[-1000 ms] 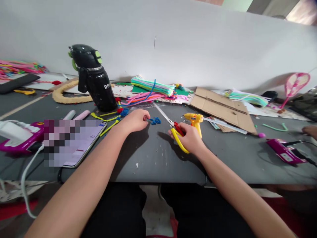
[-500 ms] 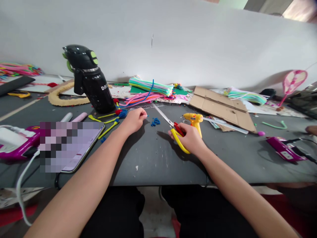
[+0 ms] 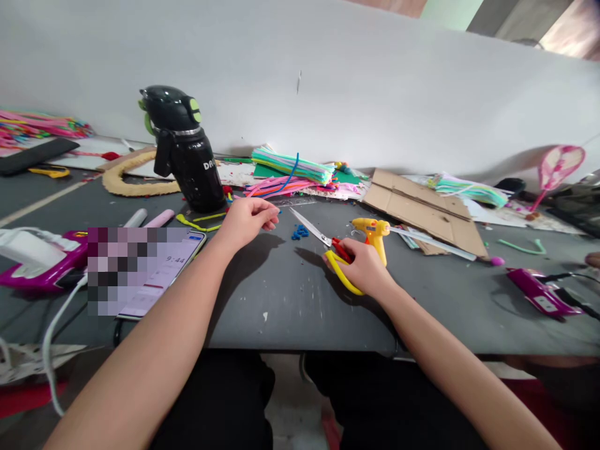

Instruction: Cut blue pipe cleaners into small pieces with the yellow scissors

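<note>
My left hand (image 3: 250, 224) is raised a little above the grey table, thumb and fingers pinched together. A speck of blue shows at its fingertips, seemingly a short piece of blue pipe cleaner; most of it is hidden. Several short blue pipe cleaner pieces (image 3: 300, 232) lie on the table between my hands. In my right hand (image 3: 359, 265) are scissors (image 3: 313, 227) with yellow and red handles, their blades pointing forward and left, looking closed. Just behind the right hand stands a yellow glue gun (image 3: 375, 236).
A black bottle (image 3: 199, 169) stands behind my left hand. A phone (image 3: 154, 275) and a purple power strip (image 3: 51, 269) are at left, another power strip (image 3: 541, 292) at right. Pipe cleaner bundles (image 3: 293, 166) and cardboard (image 3: 422, 209) lie toward the wall.
My left hand has moved away from the blue pieces, up and slightly back, its fingers loosening a little. My right hand has stayed with the scissors. The view has shifted slightly.
</note>
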`<control>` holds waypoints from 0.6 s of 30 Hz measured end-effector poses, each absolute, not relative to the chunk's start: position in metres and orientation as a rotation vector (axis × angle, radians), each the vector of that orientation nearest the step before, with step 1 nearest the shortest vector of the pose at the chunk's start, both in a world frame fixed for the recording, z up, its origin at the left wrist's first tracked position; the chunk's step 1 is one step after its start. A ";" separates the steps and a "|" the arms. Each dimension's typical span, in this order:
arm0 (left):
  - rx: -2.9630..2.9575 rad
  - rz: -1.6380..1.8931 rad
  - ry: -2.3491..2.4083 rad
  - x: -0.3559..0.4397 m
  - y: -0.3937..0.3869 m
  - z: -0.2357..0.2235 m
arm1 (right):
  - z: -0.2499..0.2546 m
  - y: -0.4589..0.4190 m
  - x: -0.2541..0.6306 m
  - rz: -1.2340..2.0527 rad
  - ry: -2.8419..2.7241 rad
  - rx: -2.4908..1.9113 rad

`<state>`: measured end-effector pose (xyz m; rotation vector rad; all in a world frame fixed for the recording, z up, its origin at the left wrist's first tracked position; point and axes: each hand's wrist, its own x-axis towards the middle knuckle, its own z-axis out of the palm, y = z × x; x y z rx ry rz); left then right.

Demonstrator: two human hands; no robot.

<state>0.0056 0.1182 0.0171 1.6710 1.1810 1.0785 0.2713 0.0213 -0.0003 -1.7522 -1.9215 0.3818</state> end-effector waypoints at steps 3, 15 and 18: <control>1.716 1.051 1.192 0.005 0.116 0.021 | -0.002 0.022 0.273 0.367 -1.929 -1.749; 1.980 1.064 1.142 0.004 0.116 0.021 | 0.000 0.020 0.273 0.301 -1.982 -1.786; 2.039 1.049 1.164 0.004 0.116 0.020 | 0.001 0.019 0.272 0.303 -2.002 -1.782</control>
